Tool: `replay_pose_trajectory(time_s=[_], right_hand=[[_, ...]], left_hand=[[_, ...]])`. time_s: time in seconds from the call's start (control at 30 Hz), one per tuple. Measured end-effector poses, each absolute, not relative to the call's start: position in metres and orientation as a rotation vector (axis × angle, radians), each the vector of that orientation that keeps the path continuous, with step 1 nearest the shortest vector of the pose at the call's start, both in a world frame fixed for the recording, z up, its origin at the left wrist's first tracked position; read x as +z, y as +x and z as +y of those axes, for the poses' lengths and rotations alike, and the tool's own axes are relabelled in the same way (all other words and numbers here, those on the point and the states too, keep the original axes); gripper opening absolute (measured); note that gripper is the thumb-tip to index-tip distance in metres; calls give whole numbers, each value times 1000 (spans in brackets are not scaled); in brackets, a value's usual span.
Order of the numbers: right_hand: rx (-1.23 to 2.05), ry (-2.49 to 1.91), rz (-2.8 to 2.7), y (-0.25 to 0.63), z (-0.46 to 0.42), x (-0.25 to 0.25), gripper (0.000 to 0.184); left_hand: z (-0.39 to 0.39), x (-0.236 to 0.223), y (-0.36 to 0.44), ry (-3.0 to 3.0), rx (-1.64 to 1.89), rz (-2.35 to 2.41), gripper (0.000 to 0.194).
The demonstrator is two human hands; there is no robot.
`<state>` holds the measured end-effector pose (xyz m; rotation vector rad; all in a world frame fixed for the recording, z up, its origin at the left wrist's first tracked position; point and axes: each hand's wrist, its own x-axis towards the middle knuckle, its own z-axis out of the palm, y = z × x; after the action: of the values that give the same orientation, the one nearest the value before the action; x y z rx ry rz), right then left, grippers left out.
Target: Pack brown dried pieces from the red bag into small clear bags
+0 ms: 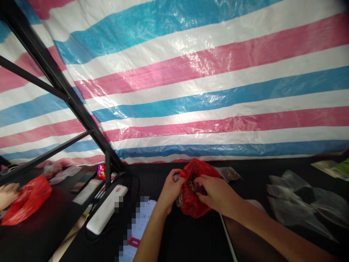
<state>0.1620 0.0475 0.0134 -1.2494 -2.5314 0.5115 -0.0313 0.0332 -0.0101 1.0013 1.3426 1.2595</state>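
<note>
A red plastic bag [191, 208] sits on the black table in front of me, its mouth gathered open. Small brown dried pieces [193, 185] show inside it. My left hand [172, 191] grips the bag's left rim, with a bit of clear plastic [176, 177] by its fingers. From the right, my right hand [215, 193] reaches into the mouth with curled fingers at the brown pieces. Its fingertips are partly hidden, so what they pinch is unclear. Just behind that hand lies a small clear bag with brown contents [230, 174].
Clear plastic bags [297, 200] lie at right, near a green packet [342, 169]. To the left are a white power strip [106, 209], a lit phone [143, 218] and a black metal frame [79, 116]. Another person's hand [8, 196] touches a red bag [29, 200] at far left.
</note>
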Motion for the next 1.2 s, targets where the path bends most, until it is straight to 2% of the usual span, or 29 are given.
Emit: replay_pose_trajectory(time_s=[0.3, 0.57, 0.7, 0.9, 1.1, 1.2], right_hand=[[622, -1186, -2433, 162, 47, 7, 30], [600, -1220, -2344, 173, 58, 29, 35], [569, -1248, -2292, 181, 59, 47, 39], [539, -1116, -2296, 180, 45, 64, 38], [318, -1003, -2405, 173, 34, 55, 32], [153, -954, -2467, 172, 34, 46, 40]], left_hand=[[32, -9, -25, 1200, 1273, 1334, 48], [31, -4, -38, 1601, 1573, 1829, 57], [26, 3, -36, 1587, 1582, 1662, 55], [19, 1, -25, 1732, 1388, 1530, 53], [15, -7, -17, 1858, 1221, 1399, 72], [14, -9, -14, 1895, 1205, 1368, 78]])
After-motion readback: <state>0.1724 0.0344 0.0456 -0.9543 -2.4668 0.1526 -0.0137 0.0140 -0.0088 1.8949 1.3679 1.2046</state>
